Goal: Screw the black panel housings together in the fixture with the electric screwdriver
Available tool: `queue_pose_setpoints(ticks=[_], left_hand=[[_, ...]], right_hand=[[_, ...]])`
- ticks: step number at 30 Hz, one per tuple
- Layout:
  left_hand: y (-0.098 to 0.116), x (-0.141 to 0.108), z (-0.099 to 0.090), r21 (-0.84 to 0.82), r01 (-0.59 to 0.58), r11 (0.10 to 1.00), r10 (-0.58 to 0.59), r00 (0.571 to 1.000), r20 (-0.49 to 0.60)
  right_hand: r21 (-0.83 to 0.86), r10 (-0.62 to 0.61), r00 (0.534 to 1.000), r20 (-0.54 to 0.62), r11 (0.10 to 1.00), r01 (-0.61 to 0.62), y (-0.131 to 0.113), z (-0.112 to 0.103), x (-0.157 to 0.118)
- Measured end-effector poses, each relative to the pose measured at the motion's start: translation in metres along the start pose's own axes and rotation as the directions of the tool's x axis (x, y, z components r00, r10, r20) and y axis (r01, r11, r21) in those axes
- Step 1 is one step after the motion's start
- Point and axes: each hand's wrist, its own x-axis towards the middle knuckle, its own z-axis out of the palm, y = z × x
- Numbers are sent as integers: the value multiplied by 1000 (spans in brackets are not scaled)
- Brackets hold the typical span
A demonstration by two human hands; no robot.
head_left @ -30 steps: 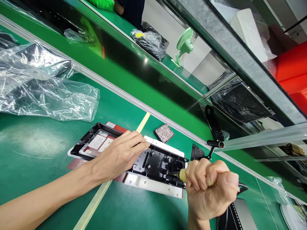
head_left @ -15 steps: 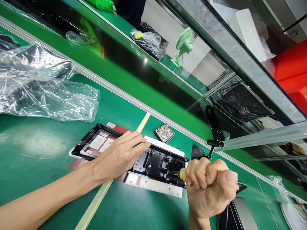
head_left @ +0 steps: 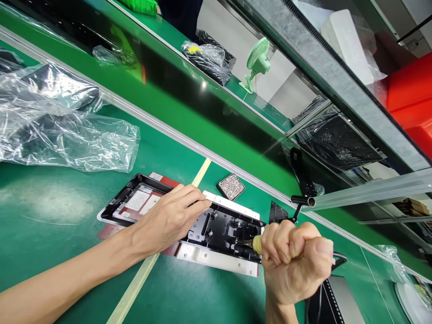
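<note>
A long black plastic housing with its inside facing up lies on a fixture with white rails. Across its middle rests my left hand, palm down, fingers stretched toward the far rim; its thumb is mostly hidden. My right hand is closed in a fist around an electric screwdriver with a yellow collar and a black cable. The driver's thin metal bit reaches down into the right part of the housing. Whether its tip touches a screw is too small to tell.
Behind the housing sits a small black tray of screws. Clear plastic bags lie at left, a black bracket stands at right. A metal shelf beam crosses the upper right, with a red bin. A green fan stands beyond.
Hardly anything differs. My right hand and the screwdriver have shifted very slightly, and the view has moved a touch. My left hand and the housing stay in place.
</note>
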Motion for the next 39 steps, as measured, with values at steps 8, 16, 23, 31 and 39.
queue_pose_setpoints(ticks=[8, 16, 23, 31, 39], left_hand=[[1, 1, -1, -3, 3, 1000, -3, 1000, 5], [1, 1, 0, 0, 3, 1000, -3, 1000, 6], [2, 1, -1, -21, 20, 1000, -20, 1000, 1], [1, 1, -1, -6, 18, 1000, -18, 1000, 18], [2, 2, -1, -4, 4, 1000, -4, 1000, 8]], right_hand=[[6, -3, 1000, 11, 1000, 3, 0, 1, 0], [12, -6, 1000, 12, 1000, 6, 0, 1, 0], [18, -8, 1000, 29, 1000, 7, 0, 2, 0], [10, -17, 1000, 19, 1000, 16, 1, 2, 0], [5, 0, 1000, 4, 1000, 0, 0, 3, 0]])
